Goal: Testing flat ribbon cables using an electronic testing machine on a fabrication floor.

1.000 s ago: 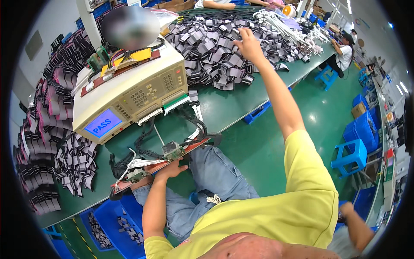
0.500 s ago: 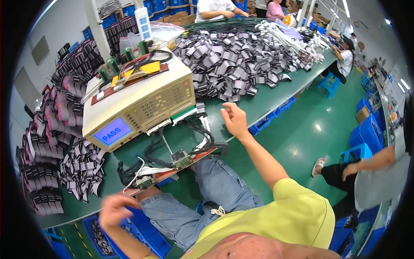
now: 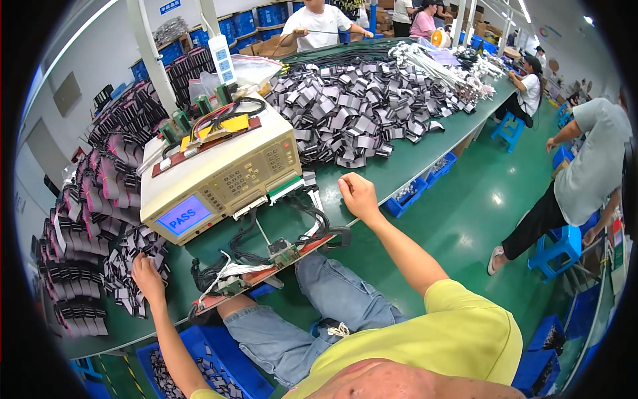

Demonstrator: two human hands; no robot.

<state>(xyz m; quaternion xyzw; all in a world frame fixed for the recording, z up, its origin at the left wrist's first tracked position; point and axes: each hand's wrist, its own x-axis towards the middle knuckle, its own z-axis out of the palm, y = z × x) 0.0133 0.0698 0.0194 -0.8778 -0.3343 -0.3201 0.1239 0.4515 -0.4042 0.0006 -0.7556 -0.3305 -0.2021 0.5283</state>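
Note:
My left hand (image 3: 147,278) reaches to the smaller pile of short grey ribbon cables (image 3: 126,282) at the left of the bench. Its fingers are bent together against the pile, and what they pinch is hidden. My right hand (image 3: 359,197) is curled closed above the bench's front edge; nothing sticks out of it. Between my hands, a reddish test board (image 3: 269,271) with sockets and black and white wires lies along the edge over my lap. Those wires lead up to a beige bench tester (image 3: 229,176) with a lit blue screen (image 3: 185,214).
A large heap of ribbon cables (image 3: 362,106) covers the bench behind the tester. Bundled cables (image 3: 76,266) are stacked at far left. Blue bins (image 3: 199,356) stand below the edge. Across the bench a person (image 3: 322,26) holds a dark cable; another walks at right near a blue stool (image 3: 558,253).
My left hand has moved from beside the test board up to the small cable pile. The right hand has dropped slightly and curled tighter. The person at right has moved fully into view.

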